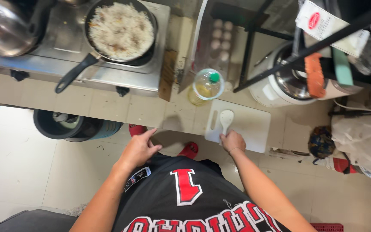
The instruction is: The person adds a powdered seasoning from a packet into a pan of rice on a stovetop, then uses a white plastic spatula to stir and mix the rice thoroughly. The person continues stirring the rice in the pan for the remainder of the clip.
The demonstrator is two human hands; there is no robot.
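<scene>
Fingers of the right hand (pixel 232 141) are closed around the handle of a white rice paddle (pixel 226 119), which lies flat on the white cutting board (pixel 254 129) at the edge of the counter (pixel 108 107). The paddle's round head points away from the person, toward the oil bottle (pixel 205 87) that stands just beyond the board. The left hand (pixel 139 149) grasps nothing: its fingers are loose and spread, the index finger stretched toward the counter edge, perhaps touching it, though I cannot tell for sure.

On the stove (pixel 65 47), to the left and well apart from the board, a black pan (pixel 121 30) is full of fried rice, and its handle points down toward the counter edge. A metal kettle (pixel 3 28) sits at the far left. A tray of eggs (pixel 222 41) leans behind the bottle, and a white rice cooker (pixel 280 86) stands to the right of the board.

I judge that the step in hand is the picking up of the paddle, so the work with the rice in the pan is not yet begun. A next move calls for lifting the paddle clear of the board and carrying it left, past the bottle without knocking it. The free hand is nearer to the pan handle and could steady it.
</scene>
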